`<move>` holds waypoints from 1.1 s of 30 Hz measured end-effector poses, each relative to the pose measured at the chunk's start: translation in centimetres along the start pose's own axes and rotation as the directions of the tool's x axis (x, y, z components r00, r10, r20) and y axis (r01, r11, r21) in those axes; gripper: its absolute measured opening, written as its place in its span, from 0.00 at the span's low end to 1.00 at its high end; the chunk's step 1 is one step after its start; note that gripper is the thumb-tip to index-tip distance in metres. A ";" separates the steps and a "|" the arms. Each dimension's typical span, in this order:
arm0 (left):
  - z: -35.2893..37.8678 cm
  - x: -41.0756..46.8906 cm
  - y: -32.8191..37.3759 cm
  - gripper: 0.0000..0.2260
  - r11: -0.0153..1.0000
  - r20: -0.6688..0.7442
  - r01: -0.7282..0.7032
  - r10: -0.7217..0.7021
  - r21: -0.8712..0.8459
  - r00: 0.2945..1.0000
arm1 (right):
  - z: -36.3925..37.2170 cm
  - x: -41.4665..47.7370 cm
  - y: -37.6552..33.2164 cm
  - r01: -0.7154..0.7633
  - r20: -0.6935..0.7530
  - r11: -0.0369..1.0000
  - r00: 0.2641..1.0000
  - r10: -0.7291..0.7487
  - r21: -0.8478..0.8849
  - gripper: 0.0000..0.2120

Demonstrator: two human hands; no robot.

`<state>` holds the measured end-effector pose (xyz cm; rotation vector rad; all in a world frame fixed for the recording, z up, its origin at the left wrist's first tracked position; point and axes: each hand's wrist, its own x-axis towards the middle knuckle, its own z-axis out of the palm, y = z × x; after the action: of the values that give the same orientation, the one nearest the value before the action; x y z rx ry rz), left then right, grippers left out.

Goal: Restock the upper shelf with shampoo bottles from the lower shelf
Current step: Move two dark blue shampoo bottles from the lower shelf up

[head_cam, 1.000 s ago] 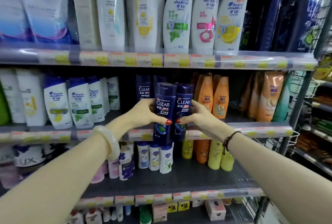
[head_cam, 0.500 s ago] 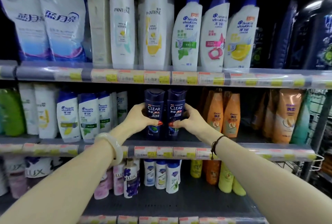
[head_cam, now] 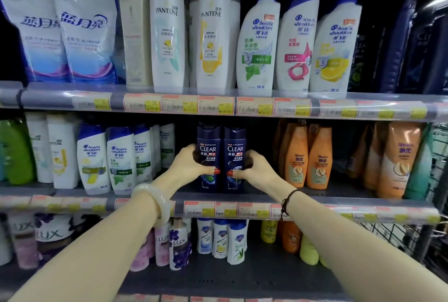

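Note:
Two dark blue CLEAR shampoo bottles stand upright side by side on the middle shelf (head_cam: 339, 192). My left hand (head_cam: 188, 164) wraps the left CLEAR bottle (head_cam: 208, 139) from its left side. My right hand (head_cam: 254, 168) wraps the right CLEAR bottle (head_cam: 235, 141) from its right side. The thumbs, with red nails, nearly meet across the fronts of the bottles. Both bottle bases rest on the shelf board, set back from its front rail (head_cam: 315, 207).
White Head & Shoulders bottles (head_cam: 121, 158) stand left of the pair, orange Rejoice bottles (head_cam: 308, 156) right. The top shelf (head_cam: 60, 100) carries tall Pantene and pump bottles and refill pouches. Below are Lux bottles (head_cam: 178, 246) and small white bottles (head_cam: 220, 238). A wire rack is at far right.
Both hands carried the two CLEAR bottles from in front of the shelf rail up and back onto the middle shelf, where they now stand. The view tilted upward.

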<state>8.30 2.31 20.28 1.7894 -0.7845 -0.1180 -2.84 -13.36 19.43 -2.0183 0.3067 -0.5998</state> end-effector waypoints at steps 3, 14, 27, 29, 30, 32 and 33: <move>-0.5 -0.1 -0.4 0.21 0.995 0.072 0.090 -0.093 0.040 0.993 | -0.1 -0.3 0.5 -0.056 0.054 0.998 0.997 0.058 -0.033 0.22; -0.5 -0.5 -1.9 0.16 0.997 0.116 0.046 -0.053 0.059 0.992 | 0.6 -0.4 1.5 -0.064 0.024 0.996 0.998 0.066 -0.064 0.20; 0.1 -1.3 -2.8 0.14 0.992 0.052 0.072 -0.078 0.099 0.996 | 0.9 -0.9 1.8 -0.050 -0.022 0.995 0.999 0.048 -0.084 0.20; 0.2 -1.4 -2.7 0.15 0.990 0.042 0.082 -0.087 0.111 0.995 | 0.9 -1.0 1.9 -0.046 -0.025 0.995 0.999 0.044 -0.084 0.19; 0.3 -1.4 -2.6 0.15 0.988 0.022 0.083 -0.087 0.130 0.996 | 0.8 -1.1 2.0 -0.047 -0.023 0.995 0.999 0.045 -0.093 0.19; 0.6 -1.7 -2.2 0.17 0.979 -0.068 0.069 -0.057 0.192 0.996 | 0.3 -1.5 2.0 -0.063 -0.017 0.992 0.998 0.062 -0.113 0.18; 0.8 -1.9 -1.9 0.17 0.974 -0.122 0.050 -0.023 0.221 0.992 | 0.0 -1.7 1.9 -0.076 -0.019 0.991 0.997 0.074 -0.113 0.18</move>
<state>7.33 3.05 17.70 2.0047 -0.7010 0.0546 -4.25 -13.60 17.28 -2.1018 0.4322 -0.5616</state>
